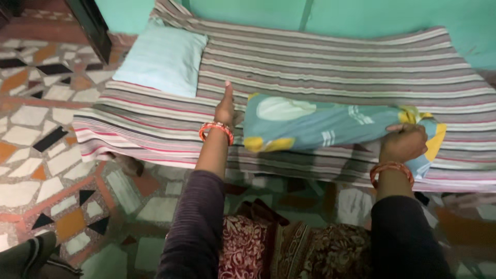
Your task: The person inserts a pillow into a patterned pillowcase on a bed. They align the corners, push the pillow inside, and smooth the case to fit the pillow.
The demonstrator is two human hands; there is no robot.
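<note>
Patterned red skirt (289,248) fills the lower frame. Right hand (404,142) clamps the blue-and-yellow cloth (320,126) at center right on the striped bed (336,62); left hand (226,108), fingers together, presses beside its left edge. Keeping the edges aligned should help.

Folded cloth (320,126): soft woven fabric, matt, teal with yellow and pale print, lightly creased. Bed (336,67) cover: striped woven cloth, matt, slightly coarse look. Pillow (163,59): pale blue cloth, smooth, matt. Floor (46,129): stone-chip mosaic, hard, smooth, faint sheen. Bangles (217,128) at left wrist: glossy, hard, orange-red. Sleeves (199,222): dark ribbed knit, matt. Wall (361,15): painted, green, flat finish.
</note>
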